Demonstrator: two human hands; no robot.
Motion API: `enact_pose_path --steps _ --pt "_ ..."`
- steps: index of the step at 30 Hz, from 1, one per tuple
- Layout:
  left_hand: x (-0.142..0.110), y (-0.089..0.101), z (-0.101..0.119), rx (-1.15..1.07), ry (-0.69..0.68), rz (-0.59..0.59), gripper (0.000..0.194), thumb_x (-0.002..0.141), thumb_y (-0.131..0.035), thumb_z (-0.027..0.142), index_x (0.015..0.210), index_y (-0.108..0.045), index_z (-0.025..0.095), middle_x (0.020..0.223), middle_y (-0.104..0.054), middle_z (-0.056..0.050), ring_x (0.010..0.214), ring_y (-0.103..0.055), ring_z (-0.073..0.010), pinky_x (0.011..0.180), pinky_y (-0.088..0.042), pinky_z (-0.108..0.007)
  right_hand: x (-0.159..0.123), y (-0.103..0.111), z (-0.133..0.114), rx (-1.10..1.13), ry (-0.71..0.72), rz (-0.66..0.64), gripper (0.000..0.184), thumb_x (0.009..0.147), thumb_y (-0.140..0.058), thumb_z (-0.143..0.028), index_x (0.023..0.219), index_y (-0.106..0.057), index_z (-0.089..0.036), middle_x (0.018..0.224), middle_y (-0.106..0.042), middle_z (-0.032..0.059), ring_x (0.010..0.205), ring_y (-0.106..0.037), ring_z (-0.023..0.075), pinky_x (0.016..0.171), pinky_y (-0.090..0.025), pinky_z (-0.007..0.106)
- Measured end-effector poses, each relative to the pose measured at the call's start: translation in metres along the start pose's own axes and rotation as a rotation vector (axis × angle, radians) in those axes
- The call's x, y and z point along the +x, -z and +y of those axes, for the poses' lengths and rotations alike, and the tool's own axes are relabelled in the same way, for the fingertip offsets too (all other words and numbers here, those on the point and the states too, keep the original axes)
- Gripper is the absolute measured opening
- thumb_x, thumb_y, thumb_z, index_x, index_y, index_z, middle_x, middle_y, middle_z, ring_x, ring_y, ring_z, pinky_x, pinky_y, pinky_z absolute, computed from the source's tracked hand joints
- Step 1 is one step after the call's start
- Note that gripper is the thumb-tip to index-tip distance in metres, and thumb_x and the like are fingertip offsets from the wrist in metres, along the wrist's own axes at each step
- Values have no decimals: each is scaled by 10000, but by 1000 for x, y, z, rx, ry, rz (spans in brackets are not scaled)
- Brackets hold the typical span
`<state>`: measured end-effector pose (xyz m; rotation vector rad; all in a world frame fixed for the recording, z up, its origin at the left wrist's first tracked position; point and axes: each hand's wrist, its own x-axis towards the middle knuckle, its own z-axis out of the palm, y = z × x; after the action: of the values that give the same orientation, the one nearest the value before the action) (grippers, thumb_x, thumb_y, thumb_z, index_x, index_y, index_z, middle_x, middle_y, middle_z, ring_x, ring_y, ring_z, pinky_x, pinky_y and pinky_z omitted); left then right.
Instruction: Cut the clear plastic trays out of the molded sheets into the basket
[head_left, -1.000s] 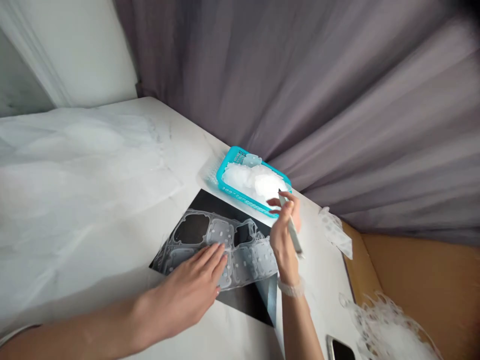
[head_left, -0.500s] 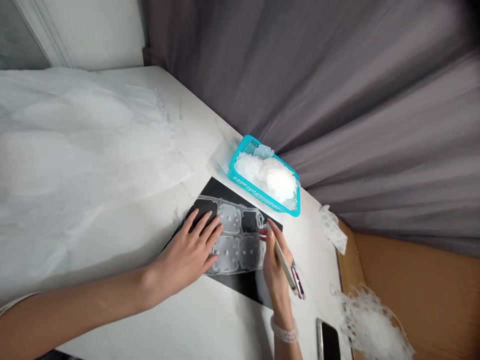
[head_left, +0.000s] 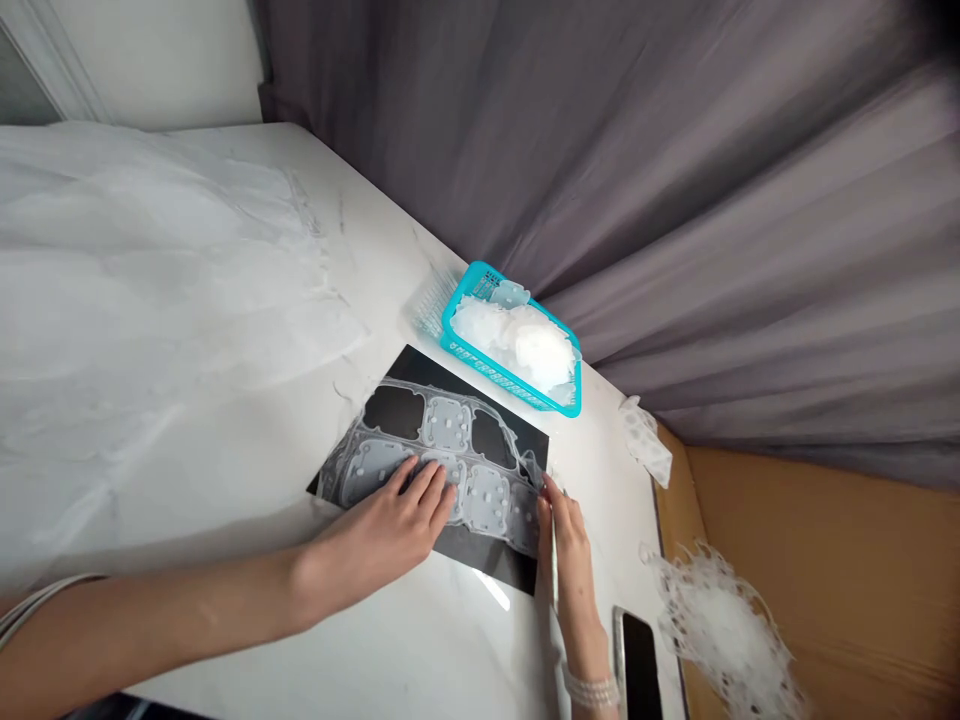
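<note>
A transparent moulded plastic sheet with raised square pads lies on a black mat. My left hand rests flat on the sheet's lower part, fingers apart. My right hand is at the sheet's right edge, its fingertips touching a loose corner of the film. That hand holds a thin pale tool pointing down towards me. Its tip is hidden by the fingers, so I cannot tell what kind of tool it is.
A turquoise plastic basket heaped with white plastic scraps stands beyond the mat. A black phone lies near the white marble table's edge. A mesh-like scrap bundle sits over cardboard. White sheer cloth covers the left.
My right hand has moved left onto the sheet's edge, and the tool now points down. My left hand has shifted towards the sheet's lower part. The whole view has turned slightly.
</note>
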<state>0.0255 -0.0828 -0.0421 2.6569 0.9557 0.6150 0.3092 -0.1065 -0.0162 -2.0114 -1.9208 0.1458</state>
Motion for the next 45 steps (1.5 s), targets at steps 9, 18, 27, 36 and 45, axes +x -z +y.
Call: enact_pose_path --steps 9,18,27,36,45 --pt "49 32 -47 -602 -82 -9 370 931 -378 49 978 -674 267 1155 -720 -81 1350 -505 -245 1193 -271 -518 -81 22 -17 -22 -178 -87 438 999 -394 -462 1289 -633 -235 1122 -744 133 987 -734 319 772 -610 404" --pt "23 46 -64 -386 -163 -52 315 886 -497 83 1078 -660 272 1277 -671 -70 1290 -557 -211 1194 -285 -406 12 40 -47 171 -184 -54 482 1010 -339 -530 1202 -659 -225 931 -742 91 765 -700 247 719 -540 357" --pt "17 30 -20 131 54 -14 559 956 -449 346 1427 -473 45 1443 -509 -257 1352 -443 -383 1114 -285 -531 84 -17 -99 688 45 -315 397 991 -494 -451 1264 -651 -210 1060 -729 86 887 -694 213 820 -545 334" --pt "24 30 -12 452 105 -92 563 1021 -350 434 1368 -541 35 1389 -561 -251 1235 -529 -360 1010 -371 -489 78 -21 -93 562 270 -367 268 990 -533 -314 1150 -735 -239 1143 -747 66 1040 -702 226 911 -543 346" --pt "26 29 -14 479 87 -118 531 1025 -320 399 1329 -557 33 1353 -575 -260 1202 -525 -346 971 -388 -483 78 -21 -105 476 411 -298 243 994 -509 -209 1141 -702 -205 1117 -743 75 995 -721 191 905 -573 301"
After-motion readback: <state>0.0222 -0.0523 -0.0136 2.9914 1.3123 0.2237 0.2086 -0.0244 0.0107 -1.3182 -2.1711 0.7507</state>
